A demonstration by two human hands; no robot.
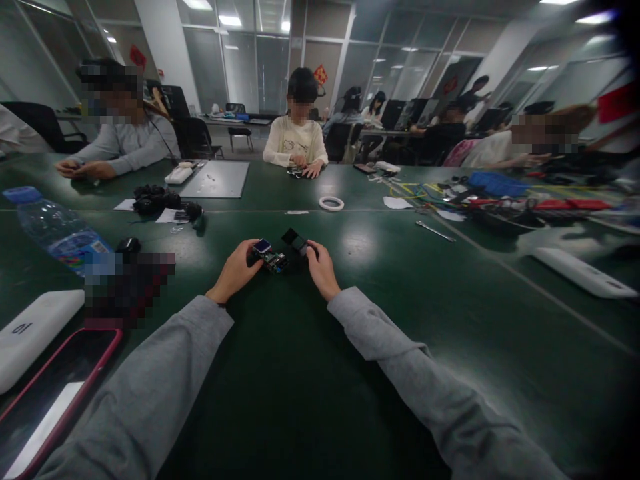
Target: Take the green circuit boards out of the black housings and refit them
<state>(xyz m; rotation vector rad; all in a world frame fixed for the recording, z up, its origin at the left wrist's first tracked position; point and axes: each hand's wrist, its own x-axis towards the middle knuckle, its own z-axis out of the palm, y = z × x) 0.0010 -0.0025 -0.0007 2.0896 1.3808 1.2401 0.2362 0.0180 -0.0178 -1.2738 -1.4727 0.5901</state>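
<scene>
Between thumb and fingers, my left hand [236, 270] grips a small circuit board [273, 259] with a little screen [262, 247] at its upper left. Its green surface carries several components. Just to the right, my right hand [323, 268] is closed on a flat black cover-like piece [295, 241], held tilted beside the board. A narrow gap seems to separate the two parts. Both hands are low over the green table [300, 373], and the fingertips behind the parts are partly hidden.
On the left are a water bottle [63, 230], a white power bank [37, 330] and a red-edged phone [60, 400]. A tape roll [331, 203], a wrench [435, 231] and a heap of cables [480, 193] lie farther off. Across the table sits a person [296, 137].
</scene>
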